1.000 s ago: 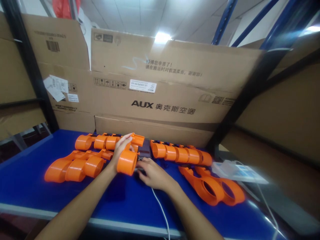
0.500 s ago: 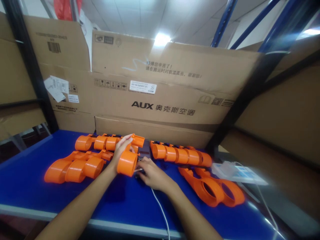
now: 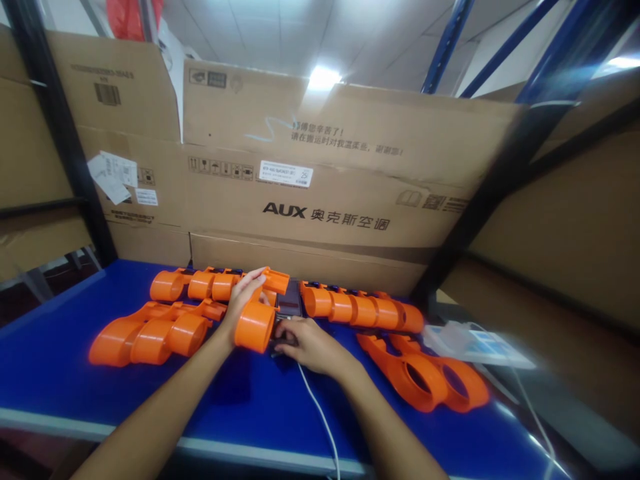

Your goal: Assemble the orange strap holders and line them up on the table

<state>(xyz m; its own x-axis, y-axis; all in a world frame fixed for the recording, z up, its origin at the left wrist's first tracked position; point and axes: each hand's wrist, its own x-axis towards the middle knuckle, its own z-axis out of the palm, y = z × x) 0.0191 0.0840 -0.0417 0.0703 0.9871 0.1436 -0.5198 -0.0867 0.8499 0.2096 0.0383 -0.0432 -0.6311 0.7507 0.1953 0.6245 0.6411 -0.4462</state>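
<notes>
My left hand (image 3: 244, 295) is closed around an orange plastic holder with a wide ring (image 3: 254, 328), raised a little above the blue table (image 3: 240, 417). Its ring faces me and its narrow clip end points up and to the right. Just right of the ring, my right hand (image 3: 306, 341) is closed with thumb and fingers pinched together; what lies between them is too small to make out. Small dark pieces (image 3: 277, 350) show by its fingertips. Behind them is a flat dark box (image 3: 289, 301). A white cable (image 3: 320, 408) runs from under my right hand toward the near edge.
Rows of similar orange holders stand at the left (image 3: 150, 341), back left (image 3: 200, 285) and back right (image 3: 365, 311). Two more (image 3: 425, 383) lie at the right, near a white tray with a plastic bag (image 3: 480, 345). A cardboard wall (image 3: 320, 160) closes the back, between dark posts.
My right hand has drawn slightly to the right, away from the orange ring, and its fingers have shifted. The white cable has moved a little with it. My left hand keeps its hold.
</notes>
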